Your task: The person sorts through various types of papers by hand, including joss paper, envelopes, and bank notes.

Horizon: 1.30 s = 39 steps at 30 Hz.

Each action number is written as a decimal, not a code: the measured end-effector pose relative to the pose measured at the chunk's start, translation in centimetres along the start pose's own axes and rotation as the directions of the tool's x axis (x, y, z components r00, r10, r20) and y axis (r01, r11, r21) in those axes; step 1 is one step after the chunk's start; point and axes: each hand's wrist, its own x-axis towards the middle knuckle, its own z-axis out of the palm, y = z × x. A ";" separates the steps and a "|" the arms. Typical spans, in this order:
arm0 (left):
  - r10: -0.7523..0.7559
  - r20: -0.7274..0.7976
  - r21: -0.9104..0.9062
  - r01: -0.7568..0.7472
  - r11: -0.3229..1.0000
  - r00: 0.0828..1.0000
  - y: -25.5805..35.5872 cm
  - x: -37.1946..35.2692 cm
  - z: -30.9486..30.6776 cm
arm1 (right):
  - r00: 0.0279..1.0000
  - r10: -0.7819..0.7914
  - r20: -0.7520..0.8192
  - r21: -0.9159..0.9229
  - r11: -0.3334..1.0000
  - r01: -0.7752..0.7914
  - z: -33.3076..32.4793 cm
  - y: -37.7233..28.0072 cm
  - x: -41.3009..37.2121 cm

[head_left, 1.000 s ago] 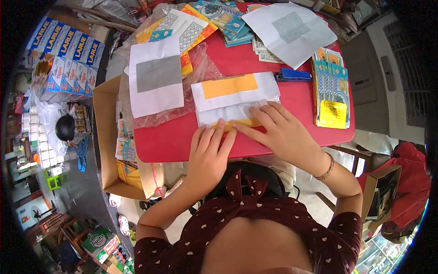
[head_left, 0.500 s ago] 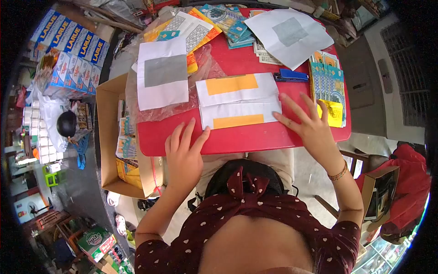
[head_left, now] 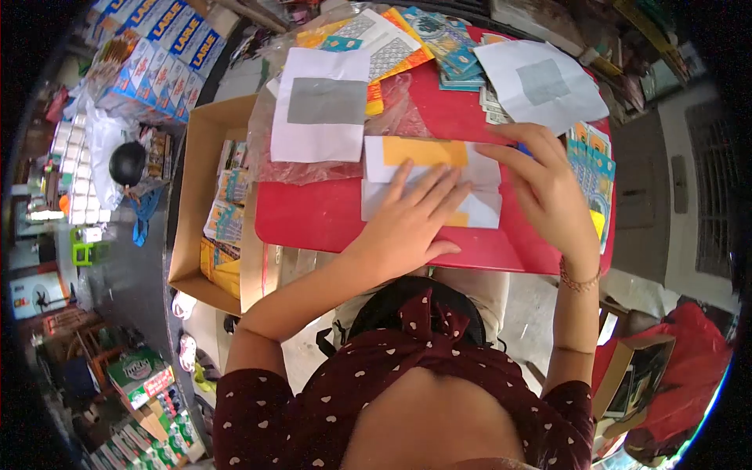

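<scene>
Head view: the folded white paper [head_left: 429,160] is laid mid-way on the red surface [head_left: 313,215] and pinned under the left hand [head_left: 415,219]. Its fingers [head_left: 427,184] are spread flat with nothing gripped, probably so the fold is kept down. The right hand [head_left: 552,192] is held open and empty at the paper's right edge, just beside the card stack [head_left: 599,168].

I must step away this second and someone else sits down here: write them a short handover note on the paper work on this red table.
Left hand: flat, fingers spread, pressing the white paper with orange strips onto the red table.
Right hand: over the paper's right end, fingers stretched; any grip underneath is hidden.
Done: the paper seems folded into layers.
To do: probably the white sheet with a grey square, lying unfolded beside it.
</scene>
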 end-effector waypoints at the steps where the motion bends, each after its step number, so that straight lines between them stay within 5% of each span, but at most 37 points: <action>1: -0.003 0.081 -0.027 0.006 1.000 0.997 -0.2 -0.2 0.3 | 0.995 -0.095 0.018 0.011 0.995 0.095 1.0 0.1 1.3; 6: -0.006 0.120 -0.065 0.013 0.998 0.993 0.3 -2.4 -0.3 | 0.931 -0.362 0.041 -0.015 0.932 0.363 7.1 -0.4 7.9; 8: 0.073 0.161 0.115 -0.092 0.989 0.984 0.3 -3.1 0.1 | 0.857 -0.514 -0.023 -0.182 0.845 0.502 9.9 -0.7 10.0; 12: 0.125 0.047 -0.004 -0.125 0.992 0.991 -0.4 -4.7 0.4 | 0.829 -0.559 -0.001 -0.113 0.824 0.555 12.6 -1.1 11.8; 16: 0.174 0.033 0.012 -0.175 0.985 0.984 -1.1 -4.8 0.2 | 0.876 -0.482 0.034 0.128 0.871 0.474 11.9 -0.4 11.6; 18: 0.177 0.025 -0.076 -0.174 0.982 0.984 -1.6 -4.3 -0.2 | 0.940 -0.341 -0.028 0.389 0.862 0.325 10.8 0.5 11.7; 20: 0.183 0.017 -0.159 -0.179 0.971 0.983 -2.5 -3.2 -1.0 | 0.966 -0.169 -0.194 0.411 0.880 0.237 9.2 1.5 11.3; 22: 0.168 0.019 -0.559 -0.129 0.819 0.986 -4.0 -1.6 -2.8 | 0.950 0.249 -0.191 0.772 0.636 -0.011 8.0 3.0 10.8; 23: 0.053 0.297 -0.725 0.189 0.662 0.953 -4.6 -0.9 -4.5 | 0.904 0.410 -0.124 0.897 0.435 -0.075 6.9 4.8 10.3; 24: 0.058 0.291 -0.722 0.179 0.668 0.955 -5.2 -0.3 -5.9 | 0.840 0.542 -0.024 0.973 0.206 -0.105 5.6 6.8 9.8; 26: -0.209 0.236 -0.737 0.315 0.598 0.949 -6.4 1.4 -7.6 | 0.857 0.494 -0.147 0.988 0.119 0.100 2.9 8.3 8.8; 28: -0.265 -0.245 -0.880 -0.099 0.465 0.933 -8.6 3.4 -5.7 | 0.824 0.514 -0.239 0.970 0.093 0.223 1.6 10.2 7.9; 29: -0.385 0.110 -0.985 0.050 -0.163 0.916 -9.3 4.5 -5.9 | 0.798 0.555 -0.236 0.967 0.054 0.248 1.1 10.2 7.5; 30: -0.359 0.206 -0.940 0.082 -0.331 0.910 -9.9 5.5 -7.2 | 0.771 0.594 -0.230 0.961 0.014 0.276 0.4 9.2 7.4; 31: -0.349 0.127 -0.929 -0.012 -0.371 0.928 -10.5 6.8 -7.2 | 0.782 0.584 -0.218 0.947 -0.066 0.314 0.4 10.0 6.8; 35: -0.296 -0.117 -0.802 -0.266 -0.535 0.948 -12.4 10.7 -6.5 | 0.864 0.362 -0.349 0.934 0.058 0.353 1.5 11.7 5.1; 37: -0.345 -0.092 -0.801 -0.275 -0.532 0.934 -12.5 11.2 -5.6 | 0.840 0.388 -0.379 0.793 0.604 0.080 1.9 11.6 4.8; 39: -0.361 -0.098 -0.782 -0.296 -0.548 0.927 -12.7 11.5 -4.7 | 0.788 0.476 -0.390 0.747 0.665 -0.032 2.4 10.6 4.9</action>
